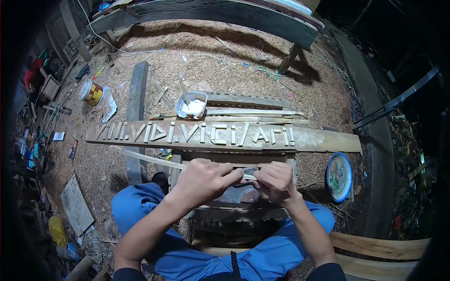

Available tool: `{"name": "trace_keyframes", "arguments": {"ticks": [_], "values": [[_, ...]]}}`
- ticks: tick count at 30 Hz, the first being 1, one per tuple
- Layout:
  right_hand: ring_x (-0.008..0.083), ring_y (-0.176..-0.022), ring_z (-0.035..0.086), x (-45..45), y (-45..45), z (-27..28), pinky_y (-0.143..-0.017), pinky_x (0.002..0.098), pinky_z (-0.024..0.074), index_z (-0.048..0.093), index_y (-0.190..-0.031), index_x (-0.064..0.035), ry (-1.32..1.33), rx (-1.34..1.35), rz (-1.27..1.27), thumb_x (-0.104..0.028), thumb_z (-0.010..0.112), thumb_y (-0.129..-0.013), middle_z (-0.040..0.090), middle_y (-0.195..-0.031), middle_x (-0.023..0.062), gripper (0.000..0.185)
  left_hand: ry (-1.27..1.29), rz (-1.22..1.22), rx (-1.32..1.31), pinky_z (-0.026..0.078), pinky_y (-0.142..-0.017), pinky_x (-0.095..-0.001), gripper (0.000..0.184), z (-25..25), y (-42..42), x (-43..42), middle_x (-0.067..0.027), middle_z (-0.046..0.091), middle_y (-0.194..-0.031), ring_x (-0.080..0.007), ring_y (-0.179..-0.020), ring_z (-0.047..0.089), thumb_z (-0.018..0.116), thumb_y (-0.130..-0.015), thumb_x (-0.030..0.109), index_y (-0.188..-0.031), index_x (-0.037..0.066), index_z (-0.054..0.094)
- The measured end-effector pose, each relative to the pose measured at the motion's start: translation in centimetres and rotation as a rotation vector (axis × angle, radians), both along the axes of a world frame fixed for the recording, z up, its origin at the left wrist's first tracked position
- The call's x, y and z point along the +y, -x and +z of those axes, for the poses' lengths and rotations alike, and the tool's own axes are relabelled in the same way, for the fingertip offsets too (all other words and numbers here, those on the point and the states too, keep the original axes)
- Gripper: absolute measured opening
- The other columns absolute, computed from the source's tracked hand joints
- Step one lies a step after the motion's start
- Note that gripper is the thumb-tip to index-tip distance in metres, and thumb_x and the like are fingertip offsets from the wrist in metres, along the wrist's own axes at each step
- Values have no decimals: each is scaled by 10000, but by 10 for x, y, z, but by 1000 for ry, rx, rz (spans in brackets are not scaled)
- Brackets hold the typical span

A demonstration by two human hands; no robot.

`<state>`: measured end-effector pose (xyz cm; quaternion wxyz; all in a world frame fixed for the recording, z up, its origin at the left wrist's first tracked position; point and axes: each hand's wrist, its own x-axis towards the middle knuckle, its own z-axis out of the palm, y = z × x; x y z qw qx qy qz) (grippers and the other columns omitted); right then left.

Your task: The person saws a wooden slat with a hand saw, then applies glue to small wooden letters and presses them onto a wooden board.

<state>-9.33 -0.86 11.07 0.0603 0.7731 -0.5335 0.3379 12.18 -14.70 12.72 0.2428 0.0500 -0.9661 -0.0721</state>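
My left hand (204,179) is closed around a long thin wooden strip (150,158), whose far end sticks out to the left. Close beside it, my right hand (276,180) is closed too, at the strip's short end. Between the hands shows a dark, blade-like metal tool (251,170), partly hidden by fingers; its exact kind is unclear. Just beyond lies a wooden board (328,139) bearing raised letters (206,133) made of pale wood pieces, reading "VINI.VIDI.VICI/Ari!".
A plastic tub of white paste (191,107) with a stick stands behind the board, near loose wooden strips (253,101). A blue-rimmed basin (339,178) is at right, a yellow-brown can (91,92) at left. A heavy bench (206,14) crosses the back. Wood shavings cover the ground.
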Motion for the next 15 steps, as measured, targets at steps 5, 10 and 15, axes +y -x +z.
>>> {"name": "trace_keyframes", "arguments": {"ticks": [5, 10, 15], "values": [[261, -616, 607, 9, -2, -2, -560, 375, 458, 640, -840, -80, -7, -24, 5, -138, 807, -785, 624, -746, 65, 184, -41, -40, 17, 531, -555, -338, 167, -3, 2, 4, 0, 597, -746, -173, -657, 692, 768, -880, 279, -971, 166, 686], [313, -623, 603, 8, -9, 1, -572, 413, 457, 634, -860, -44, -119, -163, 19, -155, 756, -875, 583, -720, 123, 166, -116, -27, 14, 518, -551, -363, 219, 9, 3, 3, -24, 611, -705, -229, -648, 682, 788, -877, 323, -885, 138, 672], [357, -621, 580, 7, -19, 11, -585, 434, 438, 595, -887, 1, -301, -595, 109, -200, 545, -1025, 531, -711, 180, 249, -192, -39, 86, 491, -519, -387, 378, 21, 9, -3, -33, 610, -677, -272, -588, 661, 748, -925, 451, -834, 121, 589]]}}
